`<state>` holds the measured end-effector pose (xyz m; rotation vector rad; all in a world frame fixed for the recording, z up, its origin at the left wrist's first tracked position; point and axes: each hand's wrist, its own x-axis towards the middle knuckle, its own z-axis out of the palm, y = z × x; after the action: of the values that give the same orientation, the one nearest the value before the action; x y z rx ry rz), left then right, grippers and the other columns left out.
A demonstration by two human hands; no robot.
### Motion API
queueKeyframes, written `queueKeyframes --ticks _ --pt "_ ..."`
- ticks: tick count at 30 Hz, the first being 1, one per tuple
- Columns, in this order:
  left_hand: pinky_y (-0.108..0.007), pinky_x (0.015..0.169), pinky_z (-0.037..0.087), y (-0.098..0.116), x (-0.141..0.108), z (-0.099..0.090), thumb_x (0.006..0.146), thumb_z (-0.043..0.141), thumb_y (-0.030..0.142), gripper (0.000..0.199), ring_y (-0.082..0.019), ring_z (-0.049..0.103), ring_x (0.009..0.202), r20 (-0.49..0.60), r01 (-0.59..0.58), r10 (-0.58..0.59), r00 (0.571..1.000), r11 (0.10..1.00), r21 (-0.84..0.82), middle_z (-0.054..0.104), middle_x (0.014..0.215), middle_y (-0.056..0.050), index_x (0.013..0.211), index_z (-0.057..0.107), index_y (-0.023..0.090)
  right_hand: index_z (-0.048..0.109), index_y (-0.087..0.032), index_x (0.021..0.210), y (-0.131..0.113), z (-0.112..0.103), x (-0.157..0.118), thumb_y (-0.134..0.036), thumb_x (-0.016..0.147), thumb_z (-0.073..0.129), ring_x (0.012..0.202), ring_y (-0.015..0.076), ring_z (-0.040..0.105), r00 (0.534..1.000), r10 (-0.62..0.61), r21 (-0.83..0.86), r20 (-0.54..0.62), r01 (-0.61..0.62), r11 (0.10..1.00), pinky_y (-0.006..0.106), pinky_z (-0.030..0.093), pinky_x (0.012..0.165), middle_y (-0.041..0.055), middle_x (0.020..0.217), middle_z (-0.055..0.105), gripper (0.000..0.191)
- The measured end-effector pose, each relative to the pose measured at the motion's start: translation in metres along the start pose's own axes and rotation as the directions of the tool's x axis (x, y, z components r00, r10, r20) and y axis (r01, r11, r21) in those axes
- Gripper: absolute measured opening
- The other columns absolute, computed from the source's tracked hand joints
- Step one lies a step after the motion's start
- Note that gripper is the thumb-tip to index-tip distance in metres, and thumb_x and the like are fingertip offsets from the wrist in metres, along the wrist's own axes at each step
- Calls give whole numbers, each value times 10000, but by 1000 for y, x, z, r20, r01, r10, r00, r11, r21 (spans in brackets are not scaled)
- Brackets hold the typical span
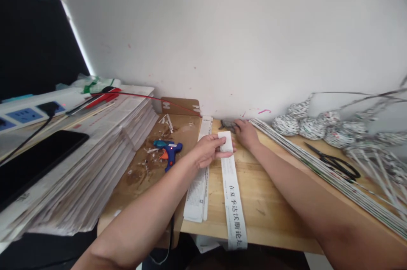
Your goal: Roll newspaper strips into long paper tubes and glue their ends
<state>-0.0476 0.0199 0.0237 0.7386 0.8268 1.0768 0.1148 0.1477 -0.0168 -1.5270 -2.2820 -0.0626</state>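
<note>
My left hand pinches the upper end of a long newspaper strip between thumb and fingers. The strip hangs toward me, and its lower end reaches past the table's front edge. At the back of the table, my right hand has its fingers closed on a small dark grey rag-like lump by the wall; the fingertips are partly hidden. Left of the held strip lies a stack of cut newspaper strips, partly covered by my left hand and forearm.
A blue glue gun lies on stained cardboard. At left stands a tall newspaper stack with a phone and power strip. Thin paper rods, black scissors and woven paper pieces are at right.
</note>
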Motion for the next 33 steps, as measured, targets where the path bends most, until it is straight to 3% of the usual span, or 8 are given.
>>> queueKeyframes --ticks 4,8,12,15,17,20,27,33 --pt "-298 756 576 -3 -2 3 866 586 186 148 -197 710 814 49 -24 24 999 1000 8 723 934 -136 938 686 104 425 -218 1405 0 -8 -26 -280 852 540 1134 263 498 995 -37 127 -89 48 991 361 384 926 137 1282 526 568" --pt "-295 700 587 -6 -4 6 863 595 215 167 -197 713 770 60 13 -16 998 998 61 730 882 -135 954 686 108 678 -236 1134 -2 -30 -57 -335 898 478 1086 274 535 995 -19 354 -95 52 934 393 386 908 99 1171 627 325" --pt "-281 644 588 -7 -5 7 861 597 224 177 -200 710 762 46 38 -42 998 995 95 726 882 -138 962 684 107 705 -152 754 -8 -51 -66 -523 847 522 678 172 608 988 54 781 142 -146 607 272 429 630 59 705 675 423" --pt "-278 670 584 -9 -4 7 875 571 206 172 -189 709 764 50 35 -40 998 994 106 726 891 -134 964 682 108 673 -135 779 -15 -53 -62 -577 827 517 520 116 546 950 33 900 310 -305 312 228 364 501 28 589 619 471" --pt "-282 693 582 -10 -4 7 884 550 195 177 -185 710 757 48 37 -43 998 993 112 728 883 -133 963 681 106 670 -135 865 -20 -49 -59 -542 844 510 511 109 543 936 -9 913 351 -340 226 219 357 484 26 611 626 438" --pt "-291 697 582 -11 -2 6 881 551 194 171 -187 711 743 25 49 -52 998 991 123 729 863 -134 953 678 107 654 -151 1008 -23 -37 -60 -425 882 470 527 114 551 939 -28 902 344 -322 288 228 385 492 31 701 653 353" --pt "-322 677 590 -14 3 1 871 564 207 145 -208 711 774 -9 72 -71 997 991 114 725 885 -134 926 661 114 684 -164 923 -5 -25 -59 -103 804 482 861 187 604 996 -81 518 -41 91 851 316 448 815 67 910 692 242" --pt "-319 716 583 -15 2 2 889 530 194 159 -201 709 791 -29 74 -71 997 990 122 724 876 -137 937 655 109 692 -186 1028 -3 -20 -55 -151 863 487 1022 202 617 982 -185 533 -43 179 827 336 434 931 61 1082 695 265"
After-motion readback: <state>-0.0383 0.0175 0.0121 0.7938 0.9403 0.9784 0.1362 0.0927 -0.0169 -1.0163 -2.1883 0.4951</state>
